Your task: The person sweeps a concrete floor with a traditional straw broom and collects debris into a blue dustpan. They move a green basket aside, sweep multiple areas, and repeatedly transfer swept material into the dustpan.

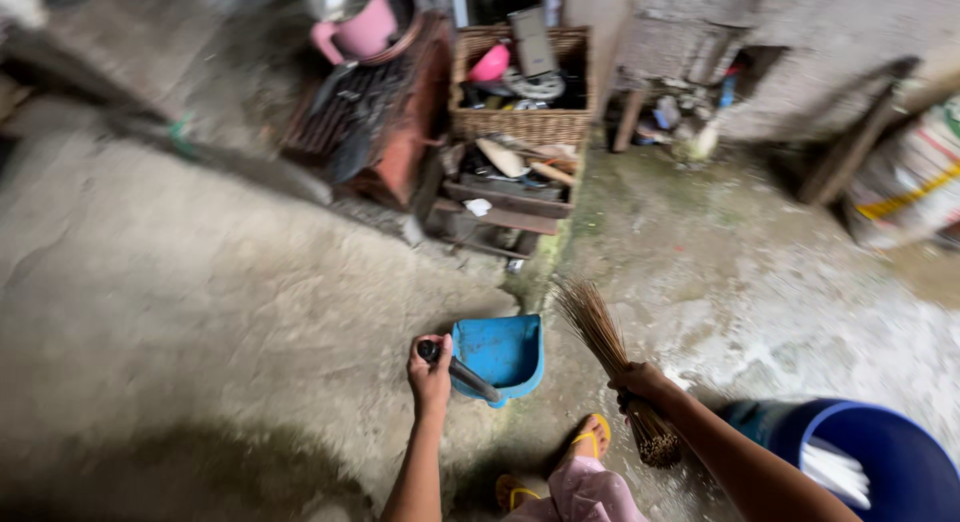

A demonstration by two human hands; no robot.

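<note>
Your left hand (430,374) is closed around the dark handle of the blue dustpan (500,354), which sits on the concrete floor (200,312). At its 3 o'clock, your right hand (640,384) grips tightly the stick broom (612,354).

We note dim, even daylight, brighter at right; dark shadow lower left; edges smeared, perhaps motion blur.

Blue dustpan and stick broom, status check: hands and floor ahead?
Left hand grips blue plastic dustpan's dark handle. Right hand grips brown stick broom, bristles beside pan mouth. Blue bucket at right.
</note>
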